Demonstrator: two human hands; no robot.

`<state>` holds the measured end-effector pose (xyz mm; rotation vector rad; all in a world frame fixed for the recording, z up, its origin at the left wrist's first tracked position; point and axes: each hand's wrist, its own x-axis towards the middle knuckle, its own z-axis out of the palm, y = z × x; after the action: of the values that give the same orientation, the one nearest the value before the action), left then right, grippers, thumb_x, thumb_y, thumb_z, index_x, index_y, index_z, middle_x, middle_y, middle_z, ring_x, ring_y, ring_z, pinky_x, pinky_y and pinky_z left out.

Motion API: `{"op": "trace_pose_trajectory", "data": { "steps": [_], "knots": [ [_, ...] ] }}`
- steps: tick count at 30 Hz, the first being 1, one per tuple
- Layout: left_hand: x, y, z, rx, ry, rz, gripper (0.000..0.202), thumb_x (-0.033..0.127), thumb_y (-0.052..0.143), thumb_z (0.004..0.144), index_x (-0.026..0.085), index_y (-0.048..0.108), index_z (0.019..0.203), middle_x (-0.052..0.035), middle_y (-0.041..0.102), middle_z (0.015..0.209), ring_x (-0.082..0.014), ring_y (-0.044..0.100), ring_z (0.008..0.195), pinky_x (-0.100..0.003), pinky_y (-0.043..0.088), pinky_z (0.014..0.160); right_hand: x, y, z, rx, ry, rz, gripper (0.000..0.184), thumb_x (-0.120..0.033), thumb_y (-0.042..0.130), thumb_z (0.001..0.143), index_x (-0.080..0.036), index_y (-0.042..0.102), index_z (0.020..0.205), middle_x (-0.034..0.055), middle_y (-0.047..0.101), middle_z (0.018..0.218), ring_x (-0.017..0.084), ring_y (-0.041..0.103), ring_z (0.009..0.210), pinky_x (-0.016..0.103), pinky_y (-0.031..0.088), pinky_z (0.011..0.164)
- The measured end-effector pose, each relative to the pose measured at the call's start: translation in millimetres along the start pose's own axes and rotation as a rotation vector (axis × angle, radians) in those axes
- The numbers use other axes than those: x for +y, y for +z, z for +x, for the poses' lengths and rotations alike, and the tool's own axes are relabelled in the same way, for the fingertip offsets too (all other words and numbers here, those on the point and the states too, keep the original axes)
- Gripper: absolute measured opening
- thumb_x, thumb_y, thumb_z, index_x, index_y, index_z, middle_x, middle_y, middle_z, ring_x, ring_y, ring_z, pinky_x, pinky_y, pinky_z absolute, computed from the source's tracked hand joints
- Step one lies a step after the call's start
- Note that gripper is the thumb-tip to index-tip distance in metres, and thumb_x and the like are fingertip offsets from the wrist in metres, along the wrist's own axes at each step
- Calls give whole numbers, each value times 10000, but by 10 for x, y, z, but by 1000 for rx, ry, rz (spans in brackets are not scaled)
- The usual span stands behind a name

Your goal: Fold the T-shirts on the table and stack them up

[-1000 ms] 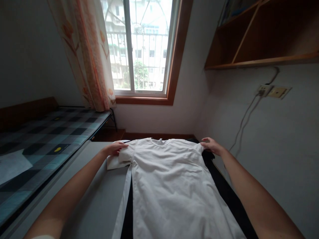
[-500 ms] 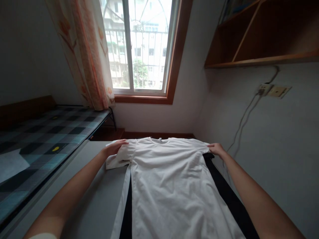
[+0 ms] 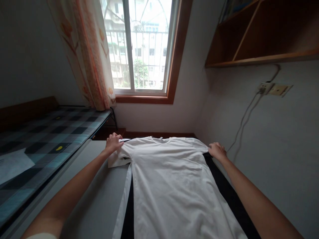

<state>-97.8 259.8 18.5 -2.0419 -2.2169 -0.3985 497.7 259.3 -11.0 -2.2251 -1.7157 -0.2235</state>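
A white T-shirt (image 3: 169, 179) lies spread out in front of me, its neckline toward the window. Beneath it, black cloth (image 3: 221, 186) shows along both sides, and more white cloth (image 3: 123, 202) sticks out at the left. My left hand (image 3: 114, 143) is closed at the left sleeve, its fingers curled over the cloth. At the opposite sleeve end, my right hand (image 3: 217, 151) grips the edge with bent fingers. Some fingertips of both hands are hidden.
A grey tabletop (image 3: 97, 192) carries the clothes. Left of it stands a bed with a checked mattress (image 3: 82, 122) and a paper sheet (image 3: 15, 166). A wooden shelf (image 3: 264, 58) and a socket (image 3: 271, 88) with hanging cables are on the right wall. A curtain (image 3: 92, 59) hangs beside the window.
My left hand has lifted slightly and curled its fingers more, drawing the left sleeve inward a little. My right hand has turned, with its fingers bent further at the sleeve end.
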Motion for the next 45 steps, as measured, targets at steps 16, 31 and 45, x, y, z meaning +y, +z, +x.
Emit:
{"op": "trace_pose_trajectory", "data": {
  "steps": [16,31,45],
  "knots": [
    [562,364,-1256,-105,875,-213,469,443,450,941,263,484,1372,-100,475,1436,-270,407,1334,-444,310,1083,-530,267,-1338,-246,-549,-69,629,-565,236,949,-228,406,1452,137,375,1503,283,302,1405,529,188,1137],
    [745,-20,-2213,-176,413,-234,303,432,469,906,208,616,764,-55,647,789,-203,606,740,-298,411,704,-217,-673,-2344,-36,-247,-131,341,-367,388,930,-189,660,826,120,680,933,266,638,890,387,460,787],
    [985,-261,-2849,-262,366,-261,276,424,561,846,200,605,692,-89,675,816,-258,593,899,-337,392,795,48,-792,-2944,-278,-160,170,245,-403,486,846,-207,577,729,72,663,822,206,639,766,275,422,646]
  ]
}}
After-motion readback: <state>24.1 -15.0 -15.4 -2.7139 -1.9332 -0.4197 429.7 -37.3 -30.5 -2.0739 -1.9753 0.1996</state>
